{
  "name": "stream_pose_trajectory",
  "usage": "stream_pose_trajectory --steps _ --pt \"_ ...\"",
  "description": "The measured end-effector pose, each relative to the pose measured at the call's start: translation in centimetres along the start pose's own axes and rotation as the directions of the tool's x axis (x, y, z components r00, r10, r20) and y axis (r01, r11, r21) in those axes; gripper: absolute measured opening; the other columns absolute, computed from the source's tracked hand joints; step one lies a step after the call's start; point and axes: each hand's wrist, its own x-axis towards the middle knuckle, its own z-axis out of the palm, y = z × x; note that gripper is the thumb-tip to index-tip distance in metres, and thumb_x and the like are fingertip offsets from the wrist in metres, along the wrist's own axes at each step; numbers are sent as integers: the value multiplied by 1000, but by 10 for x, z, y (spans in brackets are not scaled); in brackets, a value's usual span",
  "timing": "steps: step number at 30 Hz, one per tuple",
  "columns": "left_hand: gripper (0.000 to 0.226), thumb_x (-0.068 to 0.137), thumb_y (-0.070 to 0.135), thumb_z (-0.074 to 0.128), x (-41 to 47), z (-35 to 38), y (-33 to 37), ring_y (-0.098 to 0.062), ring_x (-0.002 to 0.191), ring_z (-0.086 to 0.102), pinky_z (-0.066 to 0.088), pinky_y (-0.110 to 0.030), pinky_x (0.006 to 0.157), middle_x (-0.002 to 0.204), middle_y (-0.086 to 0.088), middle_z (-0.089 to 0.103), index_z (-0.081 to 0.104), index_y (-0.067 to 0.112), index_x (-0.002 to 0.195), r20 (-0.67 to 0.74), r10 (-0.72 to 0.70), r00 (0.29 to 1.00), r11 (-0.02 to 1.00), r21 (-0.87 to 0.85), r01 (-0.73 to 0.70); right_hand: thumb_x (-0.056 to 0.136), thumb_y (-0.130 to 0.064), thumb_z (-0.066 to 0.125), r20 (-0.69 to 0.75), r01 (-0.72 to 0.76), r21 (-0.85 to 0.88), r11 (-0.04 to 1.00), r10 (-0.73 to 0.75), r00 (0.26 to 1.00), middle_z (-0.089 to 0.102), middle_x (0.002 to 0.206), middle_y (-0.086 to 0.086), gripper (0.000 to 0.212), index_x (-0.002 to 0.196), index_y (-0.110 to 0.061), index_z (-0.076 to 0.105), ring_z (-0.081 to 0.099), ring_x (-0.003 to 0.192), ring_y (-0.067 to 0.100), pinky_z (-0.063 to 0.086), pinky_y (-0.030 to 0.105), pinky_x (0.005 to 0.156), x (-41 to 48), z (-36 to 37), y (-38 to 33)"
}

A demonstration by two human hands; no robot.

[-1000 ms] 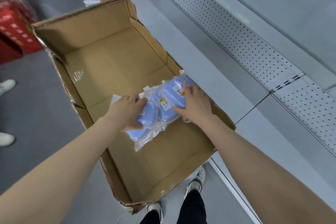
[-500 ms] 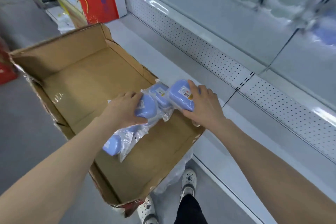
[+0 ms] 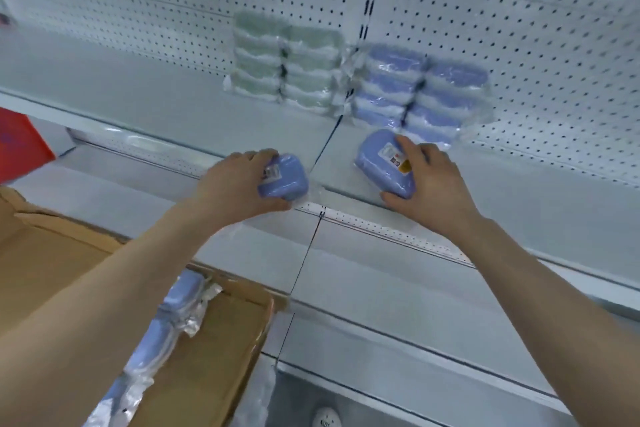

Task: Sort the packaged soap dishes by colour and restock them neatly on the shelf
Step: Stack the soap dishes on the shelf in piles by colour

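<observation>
A: How far along does the restock look, starting with the big things?

B: The shelf [image 3: 166, 104] carries two sorted blocks against its perforated back panel, near the middle seam. The green stack [image 3: 284, 62] sits just left of the seam, two columns wide and several packs high. The blue stack [image 3: 415, 90] sits just right of it, built the same way, though its front edge looks a little ragged. So the colour split is already made and most of both blocks is up.

A: And what's left to go?

B: The cardboard box [image 3: 207, 350], down at the lower left below the shelf's front lip, holds a few more blue packs [image 3: 162, 326] in clear wrap along its near wall. I see no green ones in it, though part of the box is out of frame. My guess is only a blue remainder is left.

A: What about the hands?

B: Each has one blue dish. The right hand [image 3: 433, 184] is closed round a blue soap dish [image 3: 384, 166] resting on the shelf by its front edge, just in front of the blue stack, fingers over the top and thumb beneath the near side. The left hand [image 3: 235, 184] grips a second blue dish [image 3: 285, 178] at the front lip, left of the seam, fingers curled over its labelled end; I can't tell whether it's touching down yet.

A: So those two go onto blue?

B: That seems to be the step in hand, then the box leftovers
</observation>
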Motion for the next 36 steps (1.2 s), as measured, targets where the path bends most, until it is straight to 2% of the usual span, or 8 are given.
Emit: stream_pose_trajectory --steps 5,13,20,24,28,31,33,36 --pt "82 69 55 75 92 7 52 -32 108 55 44 -37 90 125 -5 60 46 22 137 -39 182 983 982 61 -179 70 -42 77 12 -110 -2 994 110 994 51 122 16 89 146 -23 35 54 102 39 49 48 87 14 -16 89" --pt "90 75 54 73 205 53 102 -32 119 48 39 -37 100 139 -8 49 34 17 146 166 276 947 944 139 -300 69 -45 79 101 -108 0 994 107 989 43 128 9 86 143 -23 39 57 105 33 48 43 93 44 -2 168" --pt "66 84 43 69 252 87 112 -29 124 48 37 -38 103 139 -3 51 44 19 141 234 383 894 905 100 -414 70 -45 78 219 2 70 998 -17 976 40 133 0 84 142 -30 38 54 107 23 43 28 88 80 12 180" --pt "63 92 41 59 257 93 111 -29 127 42 33 -38 106 147 0 41 34 24 148 214 388 897 881 199 -429 72 -39 77 263 85 106 991 -111 958 44 137 2 80 142 -25 42 53 113 25 44 35 98 99 30 178" --pt "63 95 37 55 257 99 108 -30 131 36 28 -37 110 152 -3 34 29 22 150 183 412 893 878 182 -443 75 -19 77 199 216 -18 976 -208 958 52 137 18 68 138 -9 52 54 119 40 46 46 100 104 49 179" --pt "62 96 35 55 256 107 107 -34 136 31 23 -39 114 156 -6 29 29 20 151 145 415 898 881 185 -436 81 -24 73 196 222 -108 969 -198 960 49 141 18 69 142 -8 46 51 124 39 44 45 102 101 57 175" --pt "62 92 29 63 253 108 108 -39 131 38 30 -44 112 152 -10 37 38 15 147 107 436 893 871 197 -449 84 -27 70 184 217 -134 967 -191 964 47 143 17 68 144 -9 44 49 127 37 43 44 103 99 59 176" --pt "64 69 17 85 250 111 105 -43 102 61 52 -48 90 126 -17 62 61 5 126 26 520 854 832 209 -513 85 -30 67 192 202 -169 965 -169 967 47 144 16 68 145 -10 43 48 129 36 42 44 103 97 60 176"
